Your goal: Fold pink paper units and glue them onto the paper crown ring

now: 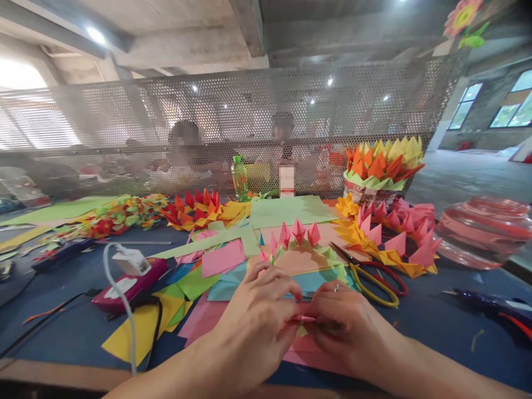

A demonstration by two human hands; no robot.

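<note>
My left hand (264,307) and my right hand (349,313) are close together over the stacked sheets near the table's front. A small folded piece of pink paper (306,318) is pinched between the fingers of both; parts of it are hidden by them. Just beyond my hands stand several pointed pink paper petals (298,231) with light green folds around them. Blue paper sheets (226,285) lie beneath and left of these. Scissors (353,264) with yellow and red handles rest beyond my right hand, blades pointing away to the left.
A magenta power strip (118,291) with a white charger (133,260) and cables sits left. Finished folded-paper rings (195,208) and a paper flower basket (368,194) stand farther back. At right are a water-filled jar (484,233) and a dark blue tool (494,305). A perforated screen (137,116) backs the table.
</note>
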